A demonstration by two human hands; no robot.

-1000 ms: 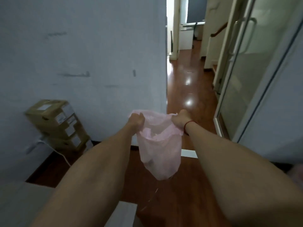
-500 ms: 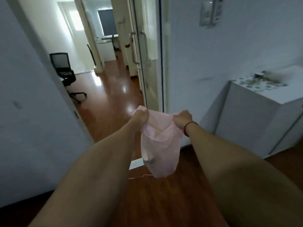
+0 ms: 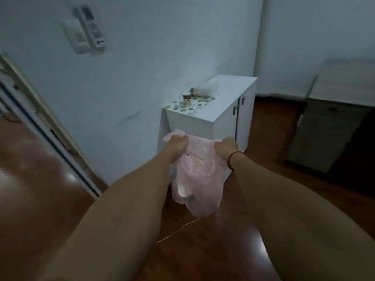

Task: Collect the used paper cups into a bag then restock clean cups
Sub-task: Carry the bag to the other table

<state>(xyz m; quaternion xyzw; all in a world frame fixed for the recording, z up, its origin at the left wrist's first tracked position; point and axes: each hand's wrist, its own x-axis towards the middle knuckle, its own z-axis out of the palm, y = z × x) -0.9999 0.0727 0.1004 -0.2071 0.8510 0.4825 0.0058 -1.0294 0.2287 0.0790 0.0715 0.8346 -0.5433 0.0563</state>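
Blurred throughout by motion. Clutter (image 3: pixel 199 93) at the back of the cabinet (image 3: pixel 205 118) top smeared to a grey streak — only one cup (image 3: pixel 186 97) roughly legible, the rest beyond telling. Lower cabinet front hidden behind the bag (image 3: pixel 195 179) and forearms. Contents of the bag seen only as pale shapes through the plastic — count impossible. Fingertips of the left hand (image 3: pixel 177 143) and right hand (image 3: pixel 225 148) buried in the bunched rim. Wall remote (image 3: pixel 92 27) too soft to read. Desk (image 3: pixel 332 122) at right and door frame (image 3: pixel 38 126) at left cut off by the edges.
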